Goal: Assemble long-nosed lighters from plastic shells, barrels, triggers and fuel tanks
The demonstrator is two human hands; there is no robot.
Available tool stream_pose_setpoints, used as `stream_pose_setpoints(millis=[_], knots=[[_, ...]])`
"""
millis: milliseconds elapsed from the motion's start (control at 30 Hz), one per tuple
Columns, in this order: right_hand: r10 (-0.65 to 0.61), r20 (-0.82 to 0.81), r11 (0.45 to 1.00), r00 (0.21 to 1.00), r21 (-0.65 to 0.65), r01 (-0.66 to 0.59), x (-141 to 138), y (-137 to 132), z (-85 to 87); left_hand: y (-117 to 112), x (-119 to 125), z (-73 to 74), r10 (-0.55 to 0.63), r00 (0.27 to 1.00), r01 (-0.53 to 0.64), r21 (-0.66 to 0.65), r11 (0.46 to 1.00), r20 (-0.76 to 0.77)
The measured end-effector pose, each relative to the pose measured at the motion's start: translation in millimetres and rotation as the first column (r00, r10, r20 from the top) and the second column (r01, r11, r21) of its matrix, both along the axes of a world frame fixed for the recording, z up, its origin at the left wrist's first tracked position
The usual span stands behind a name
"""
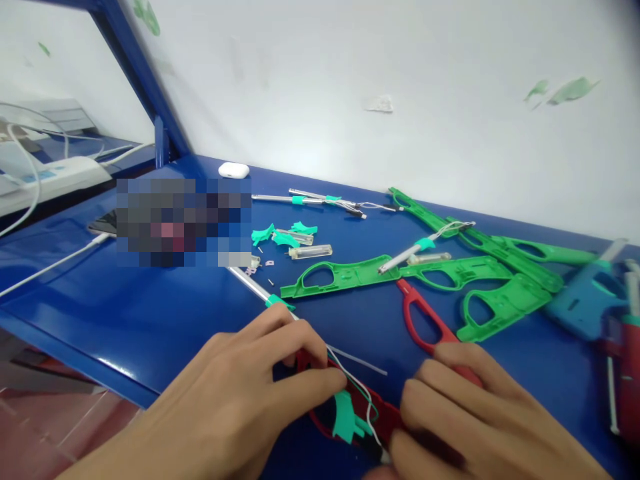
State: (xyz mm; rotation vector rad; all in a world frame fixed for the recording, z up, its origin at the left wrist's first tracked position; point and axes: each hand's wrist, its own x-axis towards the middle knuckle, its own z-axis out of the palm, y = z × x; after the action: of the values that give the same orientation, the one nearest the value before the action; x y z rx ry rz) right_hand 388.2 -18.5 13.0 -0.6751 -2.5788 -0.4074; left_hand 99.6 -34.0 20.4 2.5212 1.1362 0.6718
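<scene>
My left hand (250, 380) is closed, thumb and fingers pressed at the handle end of a red lighter shell half (383, 407). A metal lighter tube (250, 283) with a teal clip runs out beyond those fingers. From it, white wires (367, 393) lie along the shell, and a teal trigger (345, 417) sits in the handle loop. My right hand (455, 413) is curled around the shell's near right part; its fingertips are partly hidden. Another red shell half (425, 317) reaches out from under the right knuckles. A thin clear tube (360, 360) lies behind the wires.
Several green shell halves (345, 275) spread over the blue table (125, 333), with teal triggers (285, 238), clear fuel tanks (311, 251) and wired metal tubes (310, 198) nearby. A blue lighter (580, 303) stands right. White earbud case (234, 170) and charging cable (55, 263) lie left.
</scene>
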Motion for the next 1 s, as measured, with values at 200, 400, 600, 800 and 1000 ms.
stream_pose_setpoints(millis=[200,400,600,800,1000], knots=[[0.010,-0.112,0.993,0.994,-0.118,-0.023,-5.6,3.9,4.4,-3.8,-3.6,-0.1,0.039,0.999,-0.039,0.009,0.999,-0.001],[0.030,-0.133,0.991,0.991,-0.128,-0.047,-10.3,10.6,8.2,8.0,2.3,5.7,0.056,0.996,-0.063,0.102,0.993,0.069],[0.040,-0.134,0.985,0.990,-0.160,-0.061,-10.0,13.2,12.4,13.3,6.6,11.3,0.049,0.996,-0.060,0.158,0.986,0.075],[0.032,-0.137,0.975,0.990,-0.215,-0.061,-10.5,13.0,9.4,11.3,4.3,8.4,0.051,0.996,-0.057,0.079,0.995,0.079],[0.024,-0.138,0.944,0.990,-0.322,-0.068,-7.9,15.1,13.5,11.3,4.0,7.2,0.050,0.996,-0.055,0.066,0.996,0.073]])
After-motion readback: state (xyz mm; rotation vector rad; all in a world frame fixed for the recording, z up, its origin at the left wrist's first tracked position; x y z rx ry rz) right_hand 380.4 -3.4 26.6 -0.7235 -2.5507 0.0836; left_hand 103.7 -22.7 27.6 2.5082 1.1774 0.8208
